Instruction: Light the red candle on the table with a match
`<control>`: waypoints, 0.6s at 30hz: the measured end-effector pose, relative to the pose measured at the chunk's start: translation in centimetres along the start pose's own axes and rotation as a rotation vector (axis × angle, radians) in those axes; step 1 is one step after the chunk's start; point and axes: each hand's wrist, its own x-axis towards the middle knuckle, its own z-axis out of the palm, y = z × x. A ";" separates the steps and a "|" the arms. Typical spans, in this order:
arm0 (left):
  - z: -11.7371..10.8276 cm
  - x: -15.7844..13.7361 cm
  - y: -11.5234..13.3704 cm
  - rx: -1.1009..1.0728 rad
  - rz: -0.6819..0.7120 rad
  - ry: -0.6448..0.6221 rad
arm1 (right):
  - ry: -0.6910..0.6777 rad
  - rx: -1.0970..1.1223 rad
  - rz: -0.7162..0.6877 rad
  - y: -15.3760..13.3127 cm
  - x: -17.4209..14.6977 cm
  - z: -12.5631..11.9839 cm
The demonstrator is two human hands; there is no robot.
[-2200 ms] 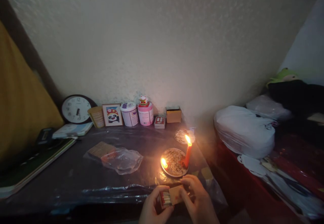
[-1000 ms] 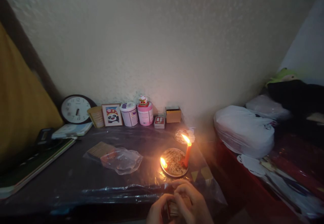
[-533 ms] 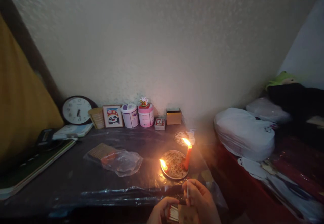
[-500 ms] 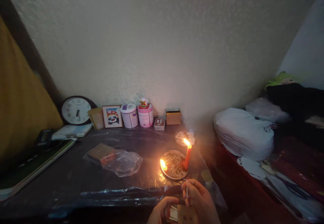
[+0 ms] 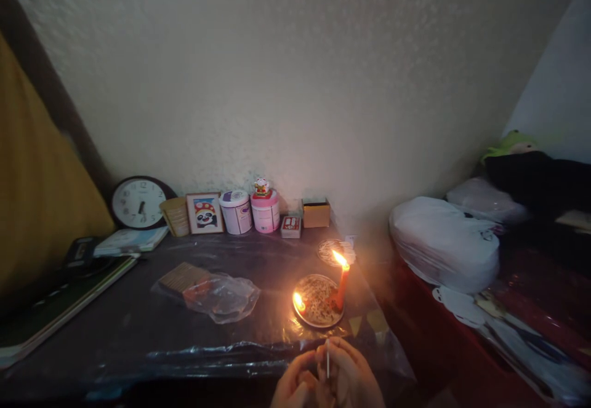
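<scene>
At the bottom of the view, my right hand [image 5: 354, 372] pinches a thin, pale match [image 5: 327, 362] held upright and unlit. Pressed close beside it is my left hand [image 5: 295, 381], its fingers curled; the matchbox it held a moment ago is now hidden between the hands. Just beyond my fingers, a round plate [image 5: 318, 325] covered with dark burnt bits stands on the table. On its right side a tall red candle [image 5: 342, 288] burns upright. A second flame [image 5: 299, 301] burns low at the plate's left edge.
Behind the burning candle lies a second plate [image 5: 325, 253] of matchsticks. A plastic bag [image 5: 226, 297] and brown block [image 5: 182, 277] lie left. Along the wall stand a clock [image 5: 138, 203], picture frame [image 5: 205, 214], tins [image 5: 237, 214], red matchbox [image 5: 290, 226] and cardboard box [image 5: 316, 213].
My right hand has moved left with the match, up against my left hand. The open matchbox with its matches, visible before, is now covered by my hands.
</scene>
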 end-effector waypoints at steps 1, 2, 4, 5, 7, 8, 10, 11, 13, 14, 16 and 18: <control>-0.2 0.0 0.3 -0.031 0.013 0.050 | -0.003 -0.016 -0.006 -0.2 0.2 -0.3; -0.4 0.0 0.7 -0.060 0.028 0.096 | -0.011 -0.048 -0.021 -0.4 0.4 -0.5; -0.7 -0.1 1.6 -0.096 0.029 0.146 | -0.029 -0.162 -0.081 -0.8 0.4 -0.9; -0.8 -0.2 2.0 -0.102 0.015 0.147 | -0.036 -0.240 -0.126 -1.0 0.3 -0.9; -0.9 -0.3 2.7 -0.118 -0.013 0.124 | -0.063 -0.409 -0.196 -1.3 -0.2 -0.7; -0.9 -0.3 2.8 -0.137 -0.021 0.108 | -0.082 -0.479 -0.221 -1.3 -0.5 -0.5; -0.8 -0.3 2.9 -0.174 -0.026 0.089 | -0.124 -0.560 -0.251 -0.9 -0.9 -0.1; -0.7 -0.3 2.8 -0.179 -0.036 0.087 | -0.148 -0.577 -0.257 -0.6 -1.0 0.0; -0.5 -0.2 2.5 -0.169 -0.068 0.094 | -0.191 -0.589 -0.266 0.3 -0.9 0.2; -0.5 -0.2 2.4 -0.160 -0.079 0.098 | -0.205 -0.588 -0.272 0.6 -0.8 0.2; -0.3 -0.2 2.2 -0.148 -0.085 0.095 | -0.231 -0.566 -0.276 1.0 -0.7 0.1; 0.0 -0.2 2.2 -0.143 -0.069 0.071 | -0.234 -0.529 -0.266 0.8 -0.8 0.2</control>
